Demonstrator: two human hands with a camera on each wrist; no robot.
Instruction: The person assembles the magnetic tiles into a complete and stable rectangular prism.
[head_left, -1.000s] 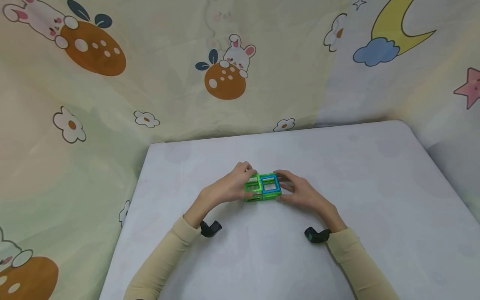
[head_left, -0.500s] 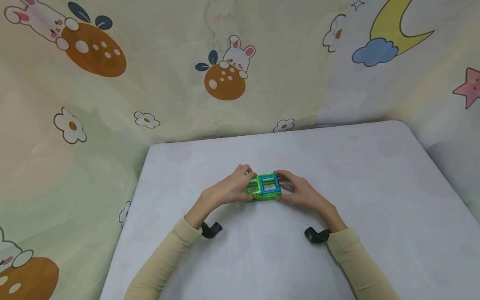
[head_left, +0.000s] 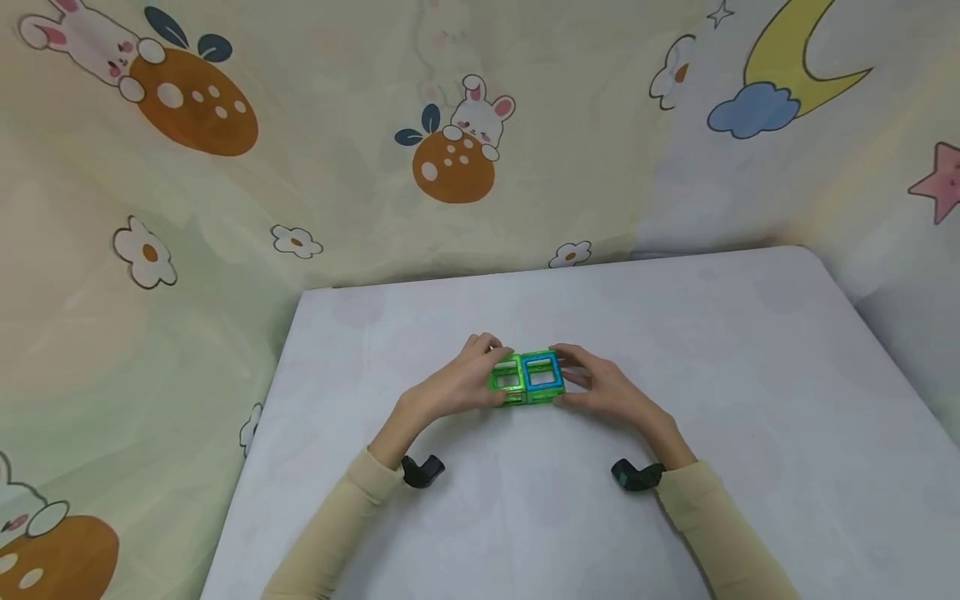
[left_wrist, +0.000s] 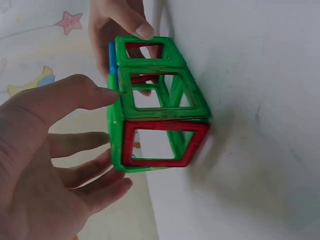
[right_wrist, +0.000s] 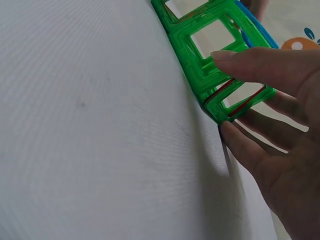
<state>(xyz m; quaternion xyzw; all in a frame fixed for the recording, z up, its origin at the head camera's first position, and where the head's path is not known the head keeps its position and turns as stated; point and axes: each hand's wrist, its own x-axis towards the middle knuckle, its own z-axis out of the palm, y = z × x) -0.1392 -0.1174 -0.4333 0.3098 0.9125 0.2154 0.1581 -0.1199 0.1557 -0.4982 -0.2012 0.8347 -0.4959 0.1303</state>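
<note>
A box of see-through magnetic tiles (head_left: 543, 387) sits on the white table, held from both ends in the head view. Its top shows a green tile (head_left: 521, 372) on the left and a blue one on the right. My left hand (head_left: 457, 382) grips the left end, thumb on the near upper edge and fingers towards the far side. A red tile (left_wrist: 160, 163) closes that end in the left wrist view. My right hand (head_left: 611, 387) grips the right end; its thumb (right_wrist: 227, 56) presses the green near wall and its other fingers reach behind.
The white tabletop (head_left: 510, 517) spreads around the box on all sides. Behind it and to the left hangs a printed cloth (head_left: 337, 167) with rabbits and flowers. Black wrist cameras (head_left: 422, 472) sit below both hands, at the cuffs.
The left hand has shifted slightly on the green half of the box. The right hand keeps nearly the same hold, and the box stays in about the same place.
</note>
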